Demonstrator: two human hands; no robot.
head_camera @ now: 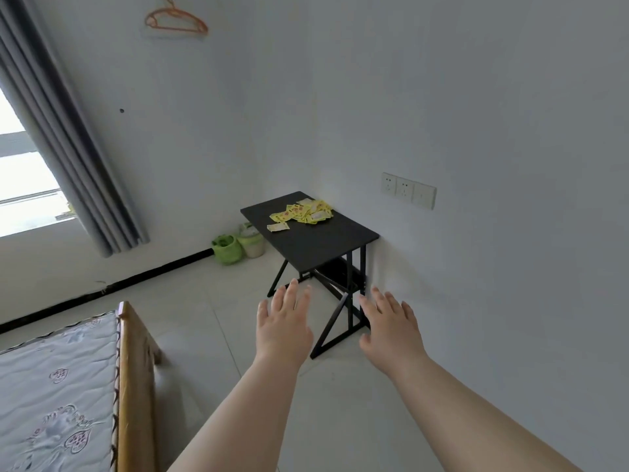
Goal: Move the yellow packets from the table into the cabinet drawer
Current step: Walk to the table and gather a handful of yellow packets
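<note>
Left grip (284,323): wide, fingers straight and spread, palm down, holding nothing. Right grip (391,327): same, wide and empty, just right of the left one, lower centre of the frame. Held out in mid-air above the tiled floor (211,301), touching nothing, well short of the counter.

Step in hand, by judgement: approach, ahead of the first pickup. No packet lifted yet, all seemingly on the counter.

Next move, likely: close in on the counter, bring both grips over the heap, then scoop or pinch thin flat sachets off a smooth top. Probably better gathered with both at once, given a loose, slippery pile. After that, a carry to the cabinet drawer, not in view here, so place unknown.

Yellow packets (303,211): loose heap at the far end of the black counter (316,243), centre of the frame, close to the wall corner. Above and beyond both grips in the picture, well apart from them. Stray packet (278,227): just left of the heap, near the counter's left edge, pale side up.

Around: green bag (226,249) and pale bag (252,240) on the floor just left of the counter. Wall sockets (408,190) right of it. Grey curtain (68,148) at left, orange hanger (175,22) at upper left, mattress (58,386) on a wooden bed frame (131,369) at lower left.
</note>
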